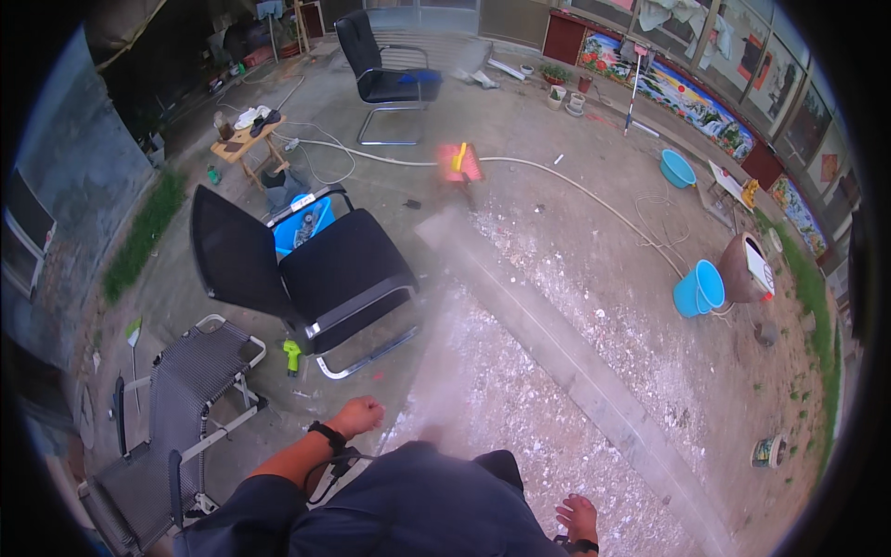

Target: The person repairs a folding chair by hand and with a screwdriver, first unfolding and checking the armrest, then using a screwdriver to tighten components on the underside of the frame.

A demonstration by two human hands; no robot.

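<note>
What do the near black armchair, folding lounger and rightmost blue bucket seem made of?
Near black armchair: matte seat, probably fabric; shiny base, likely chromed metal, from its glints.
Folding lounger: grey sling, apparently woven synthetic by its fine grid texture.
Blue bucket: probably smooth plastic, given its even colour.

Chair seat [342,267] — matt cloth; chair frame [373,354] — glossy metal.

Worn at lower centre of frame are a dark navy short-sleeved top [399,509], a black band [327,433] behind the left hand [360,416], a looped black cable [343,463] below it, and a second black band [579,546] behind the right hand [577,516].
</note>
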